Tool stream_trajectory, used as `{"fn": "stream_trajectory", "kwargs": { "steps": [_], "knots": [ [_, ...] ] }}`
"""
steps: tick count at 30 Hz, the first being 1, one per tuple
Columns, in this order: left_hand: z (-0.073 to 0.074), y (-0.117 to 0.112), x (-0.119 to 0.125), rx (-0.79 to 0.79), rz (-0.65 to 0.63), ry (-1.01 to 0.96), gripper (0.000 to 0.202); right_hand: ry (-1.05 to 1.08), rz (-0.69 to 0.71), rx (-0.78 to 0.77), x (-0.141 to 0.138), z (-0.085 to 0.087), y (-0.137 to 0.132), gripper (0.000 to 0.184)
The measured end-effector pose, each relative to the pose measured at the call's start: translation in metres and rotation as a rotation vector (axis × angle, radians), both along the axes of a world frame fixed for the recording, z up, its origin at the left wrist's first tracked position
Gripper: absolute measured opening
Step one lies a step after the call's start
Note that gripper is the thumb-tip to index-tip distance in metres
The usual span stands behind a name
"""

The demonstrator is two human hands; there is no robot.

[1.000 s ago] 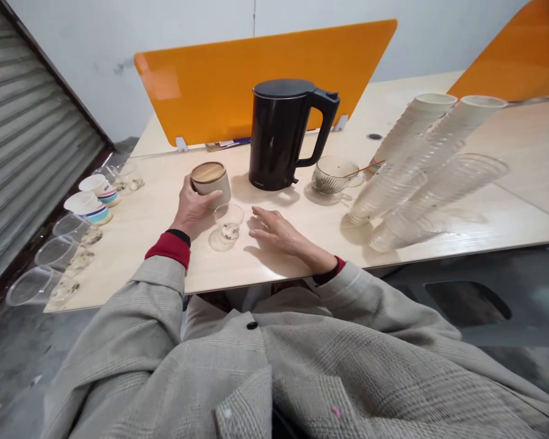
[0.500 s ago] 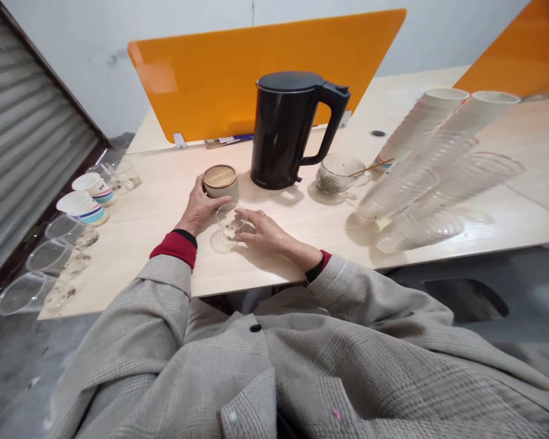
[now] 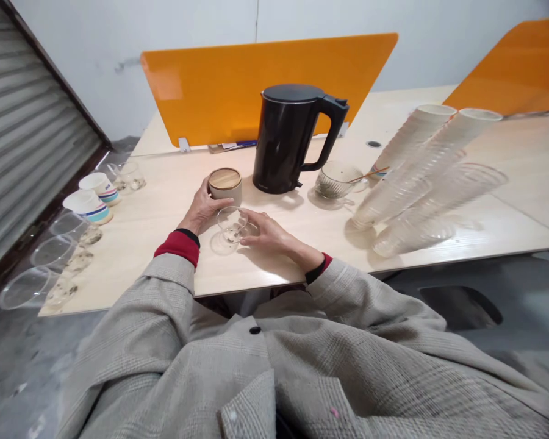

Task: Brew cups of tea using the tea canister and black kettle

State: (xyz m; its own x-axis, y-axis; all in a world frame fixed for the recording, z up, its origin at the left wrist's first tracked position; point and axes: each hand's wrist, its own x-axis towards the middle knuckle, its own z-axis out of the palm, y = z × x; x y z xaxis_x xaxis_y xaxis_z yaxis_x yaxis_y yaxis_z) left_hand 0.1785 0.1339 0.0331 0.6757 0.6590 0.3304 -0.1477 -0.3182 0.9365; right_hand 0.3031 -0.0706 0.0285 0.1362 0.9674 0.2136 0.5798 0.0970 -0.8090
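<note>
My left hand (image 3: 204, 209) is wrapped around a grey canister (image 3: 229, 192) with a round wooden lid (image 3: 224, 178), which stands on the table. Just in front of it is a small clear plastic cup (image 3: 231, 221) with dark bits at its bottom. The thumb and fingers of my right hand (image 3: 269, 234) close on the right side of this cup. Behind them stands a black electric kettle (image 3: 282, 140), its handle to the right. A ribbed glass cup (image 3: 333, 185) beside the kettle holds dark leaf-like bits and a thin brown stick.
Along the table's left edge stand several clear cups (image 3: 52, 253) with dark bits, and two striped paper cups (image 3: 90, 205). Tall stacks of clear cups (image 3: 400, 183) and paper cups (image 3: 409, 137) stand at right. An orange divider (image 3: 210, 91) rises behind the kettle.
The camera view has tilted slightly, so the scene sits a little lower at the back. Both hands keep their places on the canister and the clear cup.
</note>
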Motion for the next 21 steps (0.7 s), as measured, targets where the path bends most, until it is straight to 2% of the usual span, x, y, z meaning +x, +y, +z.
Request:
{"fn": "stream_trajectory", "kwargs": {
  "steps": [3,6,7,9,11,13,14,17,21],
  "knots": [
    [0.000,0.008,-0.005,-0.065,-0.029,0.038,0.126,0.083,-0.121,-0.008,0.013,0.002,-0.016,0.092],
    [0.005,0.017,-0.023,-0.122,0.029,0.089,0.137,0.142,-0.263,0.050,0.035,0.005,-0.035,0.085],
    [0.008,0.018,-0.032,-0.121,0.094,0.094,0.132,0.155,-0.311,0.092,0.044,0.006,-0.040,0.085],
    [0.014,0.013,-0.052,-0.097,0.196,0.073,0.107,0.183,-0.409,0.191,0.062,0.008,-0.047,0.087],
    [0.020,-0.001,-0.070,-0.066,0.214,0.031,0.078,0.218,-0.487,0.279,0.078,0.010,-0.049,0.087],
    [0.025,-0.022,-0.081,-0.058,0.131,0.022,0.065,0.240,-0.531,0.337,0.090,0.012,-0.049,0.085],
    [0.026,-0.032,-0.084,-0.064,0.069,0.034,0.065,0.243,-0.543,0.354,0.095,0.013,-0.048,0.084],
    [0.025,-0.057,-0.082,-0.064,-0.094,0.094,0.084,0.218,-0.556,0.375,0.103,0.014,-0.045,0.082],
    [0.020,-0.067,-0.073,-0.035,-0.218,0.146,0.104,0.179,-0.566,0.385,0.110,0.011,-0.040,0.081]
  ]
}}
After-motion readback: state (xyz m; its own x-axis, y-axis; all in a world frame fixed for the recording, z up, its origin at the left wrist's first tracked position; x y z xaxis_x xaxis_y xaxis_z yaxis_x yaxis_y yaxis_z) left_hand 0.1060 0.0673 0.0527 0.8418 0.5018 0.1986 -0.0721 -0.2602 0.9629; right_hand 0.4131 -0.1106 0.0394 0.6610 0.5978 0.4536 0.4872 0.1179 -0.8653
